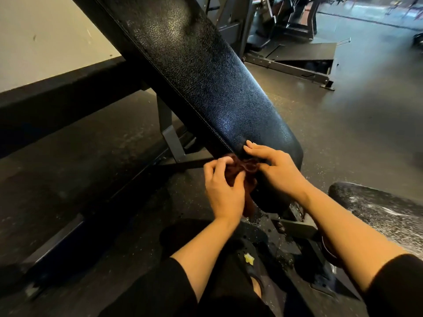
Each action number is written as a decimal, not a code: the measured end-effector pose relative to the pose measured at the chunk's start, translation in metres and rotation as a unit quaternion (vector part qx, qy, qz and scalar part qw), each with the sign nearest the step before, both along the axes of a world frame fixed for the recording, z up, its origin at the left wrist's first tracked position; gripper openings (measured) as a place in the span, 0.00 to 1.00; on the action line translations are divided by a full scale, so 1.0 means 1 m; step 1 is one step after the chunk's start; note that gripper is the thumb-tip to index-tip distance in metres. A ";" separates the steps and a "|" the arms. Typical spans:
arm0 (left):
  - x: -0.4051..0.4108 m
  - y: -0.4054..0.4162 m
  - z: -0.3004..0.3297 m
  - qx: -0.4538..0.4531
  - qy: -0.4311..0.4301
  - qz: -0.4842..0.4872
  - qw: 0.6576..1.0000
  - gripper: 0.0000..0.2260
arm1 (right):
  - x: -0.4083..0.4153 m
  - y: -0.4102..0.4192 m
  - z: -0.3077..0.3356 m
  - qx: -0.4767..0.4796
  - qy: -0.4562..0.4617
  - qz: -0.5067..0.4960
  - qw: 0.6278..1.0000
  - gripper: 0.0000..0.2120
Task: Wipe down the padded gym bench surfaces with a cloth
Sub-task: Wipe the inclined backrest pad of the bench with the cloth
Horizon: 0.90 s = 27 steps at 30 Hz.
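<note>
Both hands together mid-frame, left hand (223, 191) and right hand (275, 167) gripping the dark red cloth (240, 171) against the bench pad (206, 72).

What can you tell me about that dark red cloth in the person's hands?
The dark red cloth looks soft, like a small towel, and is bunched into folds rather than spread flat. It sits at the lower end of the black padded backrest, against its stitched edge. The left hand grips it from below with curled fingers, and a strip hangs down under that hand. The right hand pinches its upper folds. Much of it is hidden by the hands.
</note>
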<state>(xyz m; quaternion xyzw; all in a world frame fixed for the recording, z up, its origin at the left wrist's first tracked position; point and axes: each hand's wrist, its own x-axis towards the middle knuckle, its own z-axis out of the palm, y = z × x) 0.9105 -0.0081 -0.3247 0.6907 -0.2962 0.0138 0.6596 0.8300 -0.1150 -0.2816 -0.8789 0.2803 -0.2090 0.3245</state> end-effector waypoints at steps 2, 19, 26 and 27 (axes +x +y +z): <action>0.006 0.009 -0.001 -0.005 -0.004 0.031 1.000 0.14 | -0.011 -0.002 0.007 -0.001 0.001 -0.024 1.000 0.23; -0.033 0.014 -0.031 0.011 0.038 0.037 0.999 0.13 | -0.071 0.013 -0.036 0.070 0.045 -0.060 0.995 0.30; -0.082 -0.003 -0.043 0.072 0.009 -0.075 0.995 0.14 | -0.068 0.019 -0.050 0.114 -0.013 -0.066 0.991 0.32; -0.090 -0.002 -0.049 0.091 0.023 -0.093 0.991 0.13 | -0.069 0.017 -0.049 0.117 -0.007 -0.064 0.991 0.34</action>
